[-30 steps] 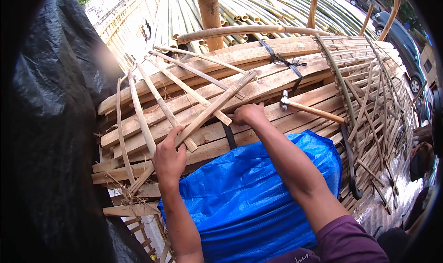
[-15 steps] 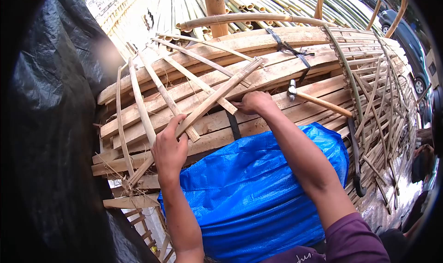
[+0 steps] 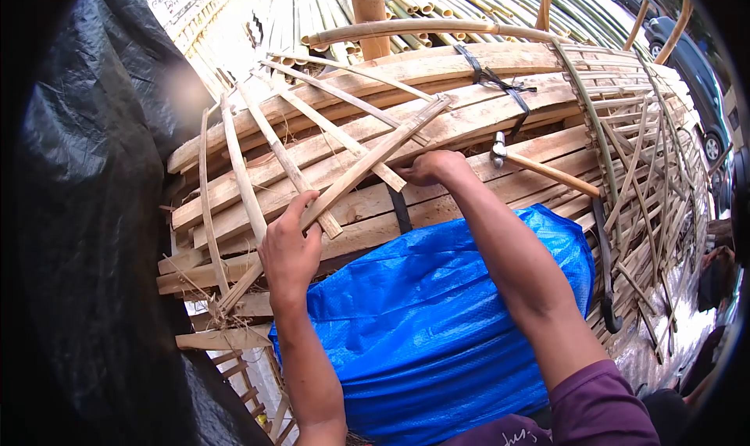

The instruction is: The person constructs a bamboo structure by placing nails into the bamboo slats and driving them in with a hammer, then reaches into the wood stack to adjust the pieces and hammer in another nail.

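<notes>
My left hand [image 3: 291,250] is closed around the lower end of a diagonal bamboo strip [image 3: 375,158], thumb and forefinger on its sides. This strip lies crosswise over several slanting bamboo strips [image 3: 316,121]. My right hand [image 3: 433,168] is curled at a dark gap between the stacked wooden planks [image 3: 445,207], just right of the strip crossing. Its fingertips are partly hidden, and whatever they grip is too small to make out. A hammer [image 3: 539,167] with a wooden handle rests on the planks right of my right hand.
A blue tarp [image 3: 437,313] lies in front of me under my arms. A black plastic sheet [image 3: 94,172] hangs at left. Thin bamboo strips [image 3: 641,172] and a dark curved tool [image 3: 603,266] are at right. Cut bamboo poles [image 3: 469,8] and an upright post [image 3: 367,16] stand behind.
The view shifts very slightly. Both hands keep nearly the same places, with the right fingers a little deeper in the gap.
</notes>
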A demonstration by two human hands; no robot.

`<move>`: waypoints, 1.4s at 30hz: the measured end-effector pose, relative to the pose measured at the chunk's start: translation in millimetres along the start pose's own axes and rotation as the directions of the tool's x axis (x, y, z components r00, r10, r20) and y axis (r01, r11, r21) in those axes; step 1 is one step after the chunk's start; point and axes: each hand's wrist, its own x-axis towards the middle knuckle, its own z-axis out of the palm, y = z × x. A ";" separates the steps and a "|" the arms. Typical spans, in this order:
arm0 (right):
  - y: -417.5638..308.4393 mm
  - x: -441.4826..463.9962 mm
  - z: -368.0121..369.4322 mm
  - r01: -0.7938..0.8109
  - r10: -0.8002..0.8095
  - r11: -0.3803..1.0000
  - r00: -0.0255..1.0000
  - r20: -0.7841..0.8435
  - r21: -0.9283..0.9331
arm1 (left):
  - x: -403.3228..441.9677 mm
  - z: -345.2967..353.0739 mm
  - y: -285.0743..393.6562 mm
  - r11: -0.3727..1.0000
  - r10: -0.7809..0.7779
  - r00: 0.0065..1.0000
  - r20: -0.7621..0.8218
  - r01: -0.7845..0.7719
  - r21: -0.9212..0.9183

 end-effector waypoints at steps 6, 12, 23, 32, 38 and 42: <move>0.8 3.7 -5.0 -0.049 0.048 0.999 0.996 0.071 0.004 | -0.3 -3.1 3.9 0.999 -0.034 0.999 0.023 0.034 -0.004; 4.3 2.9 -4.6 0.006 -0.006 1.000 0.999 0.045 0.001 | -0.4 -0.2 -0.5 1.000 0.024 1.000 -0.018 -0.025 -0.005; 5.6 -4.4 -1.2 0.006 -0.006 1.000 1.000 0.000 0.005 | 0.1 -0.1 0.7 1.000 0.011 1.000 -0.013 -0.010 0.010; 13.2 -12.2 -13.9 0.235 -0.239 0.970 0.969 0.061 0.063 | -0.1 -0.6 0.4 0.999 0.030 0.999 -0.024 -0.029 0.016; 40.5 -19.0 -35.4 0.510 -0.554 0.810 0.828 0.091 0.291 | 0.2 -5.4 7.7 0.999 -0.045 0.998 0.036 0.045 0.004; 61.0 -16.0 -44.4 0.327 -0.366 0.914 0.920 0.138 0.240 | -0.5 -1.7 5.6 1.000 0.010 1.000 -0.030 -0.010 0.019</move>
